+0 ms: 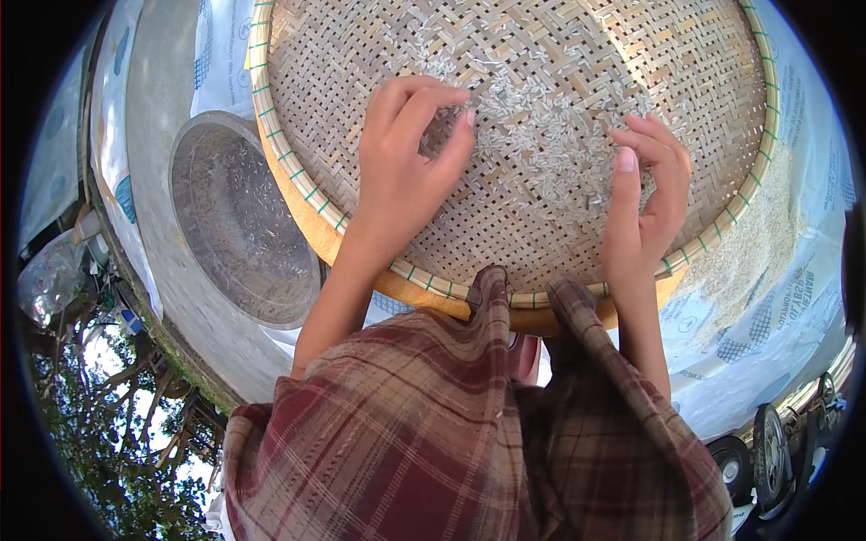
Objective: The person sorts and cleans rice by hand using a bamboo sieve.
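Observation:
A round woven bamboo tray (433,234) with a green-stitched rim fills the upper middle. Loose pale rice grains (541,135) are scattered across its centre. My left hand (410,144) hovers over the grains' left side, its fingers curved and a small gap between thumb and index tip; nothing visible sits in that gap. On the right side of the grains, my right hand (649,189) has thumb and index tips close together, as in a pinch, with the other fingers curled loosely. Whatever may be between those tips is too small to make out.
Under the tray shows the orange-yellow rim (415,293) of another round thing. To the left stands a grey basin (244,225) with a few grains inside. More grain (740,252) lies on printed white sacking (722,316) at right. Wheels (767,451) show at lower right.

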Demonstrator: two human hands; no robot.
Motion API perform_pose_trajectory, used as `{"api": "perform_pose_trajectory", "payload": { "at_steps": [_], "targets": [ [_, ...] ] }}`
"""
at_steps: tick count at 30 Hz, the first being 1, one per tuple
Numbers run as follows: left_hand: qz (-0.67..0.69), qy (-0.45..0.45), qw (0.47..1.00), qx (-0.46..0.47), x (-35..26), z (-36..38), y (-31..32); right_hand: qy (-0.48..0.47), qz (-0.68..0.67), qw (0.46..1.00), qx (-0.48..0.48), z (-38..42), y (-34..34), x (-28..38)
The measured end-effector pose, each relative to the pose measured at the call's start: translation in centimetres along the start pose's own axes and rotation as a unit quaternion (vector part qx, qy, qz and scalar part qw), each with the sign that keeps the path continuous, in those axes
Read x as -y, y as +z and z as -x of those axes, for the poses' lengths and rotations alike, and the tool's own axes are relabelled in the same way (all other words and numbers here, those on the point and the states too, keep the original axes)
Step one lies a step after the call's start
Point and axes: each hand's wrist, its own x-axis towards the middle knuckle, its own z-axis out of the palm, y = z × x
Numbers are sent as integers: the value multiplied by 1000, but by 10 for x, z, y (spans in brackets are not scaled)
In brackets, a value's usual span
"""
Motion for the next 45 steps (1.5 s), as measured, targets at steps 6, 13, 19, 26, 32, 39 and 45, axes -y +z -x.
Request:
{"api": "perform_pose_trajectory", "payload": {
  "at_steps": [6,13,19,26,32,39,45],
  "targets": [
    [-36,13,994,100,-7,8,-10,-14,-19,1000,-9,1,-2,-3],
    [-46,47,990,122,-10,10,-13,-18,-2,1000,16,0,-1,-1],
    [-65,62,988,127,-10,18,-10,-14,-3,1000,26,1,2,-1],
    [1,20,992,127,-9,22,-6,-32,15,999,42,-1,2,2],
    [18,3,993,118,-9,20,-8,-129,101,975,153,4,11,6],
    [-75,116,982,126,-11,20,-8,-145,155,964,158,5,13,4],
    [-80,119,983,118,-11,20,-5,-111,156,971,143,4,11,4]
  ]
}}
